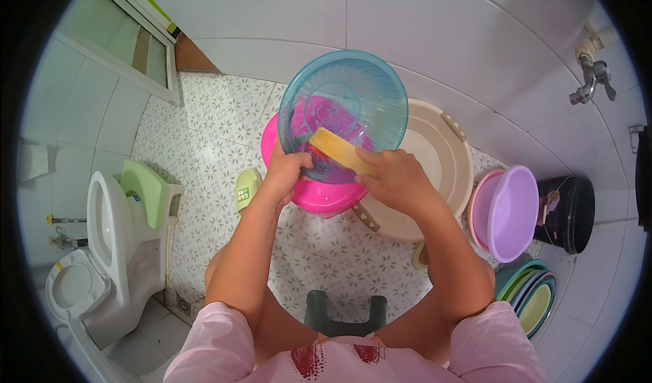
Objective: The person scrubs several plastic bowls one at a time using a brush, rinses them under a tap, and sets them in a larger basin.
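Observation:
A clear blue plastic basin (379,85) is tilted up over a bright pink basin (321,197), which shows through its wall. My left hand (285,171) grips the blue basin's near left rim, thumb on the inner side. In my right hand (395,176) is a yellow scrubbing brush or sponge block (336,151), held over the blue basin's near inner side. A red patch shows just under the yellow block; whether it is bristles or something else is unclear. Whitish streaks, like suds, mark the see-through blue bottom.
A large beige tub (443,154) stands behind and right of the pink basin. Further right are a purple basin (515,215), a black bucket (565,212) and several nested basins (530,291). A tap (593,80) juts from the wall. The toilet (109,230) stands left, a dark stool (346,317) beneath me.

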Demonstrator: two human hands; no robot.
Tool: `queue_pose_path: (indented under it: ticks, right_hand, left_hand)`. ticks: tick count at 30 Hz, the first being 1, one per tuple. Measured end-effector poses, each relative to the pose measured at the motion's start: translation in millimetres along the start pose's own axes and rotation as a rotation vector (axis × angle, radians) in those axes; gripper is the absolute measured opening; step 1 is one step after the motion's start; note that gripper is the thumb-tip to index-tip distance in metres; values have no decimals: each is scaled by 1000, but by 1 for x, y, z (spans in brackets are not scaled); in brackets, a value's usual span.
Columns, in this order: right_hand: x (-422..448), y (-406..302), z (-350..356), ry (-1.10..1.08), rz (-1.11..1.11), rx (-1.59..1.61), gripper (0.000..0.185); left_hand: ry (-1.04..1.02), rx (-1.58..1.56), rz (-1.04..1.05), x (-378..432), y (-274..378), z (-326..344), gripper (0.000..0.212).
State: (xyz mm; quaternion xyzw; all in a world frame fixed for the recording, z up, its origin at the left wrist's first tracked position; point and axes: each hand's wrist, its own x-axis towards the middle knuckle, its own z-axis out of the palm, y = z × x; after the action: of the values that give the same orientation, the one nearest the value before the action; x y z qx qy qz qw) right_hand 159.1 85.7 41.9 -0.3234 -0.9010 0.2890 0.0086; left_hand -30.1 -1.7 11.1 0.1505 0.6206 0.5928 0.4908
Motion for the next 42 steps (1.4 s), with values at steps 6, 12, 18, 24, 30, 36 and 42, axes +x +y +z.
queue_pose_path:
  ticks: [6,12,18,24,30,36,42]
  right_hand:
    - [4,-15,19,271,34,116,46]
    - [1,-10,5,155,-12,130,39]
    - [-4,-4,-18,17,224,-86,35]
    - [-1,-17,-11,-22,228,91,35]
    - [2,-18,11,-65,162,915,47]
    - [-1,-11,3,-107,248,491,50]
    - [1,-11,8,137,341,-36,55]
  left_hand:
    - [-86,-139,-175,1,3,1,51]
    - [-20,-173,-83,0,1,4,48]
    - [3,-76,54,9,-5,-5,51]
    - [17,-27,162,11,-10,-4,51]
    - [-15,-6,252,13,-10,-3,47]
    - [55,-38,302,16,-16,-6,46]
    - [67,-52,306,15,-14,-2,60]
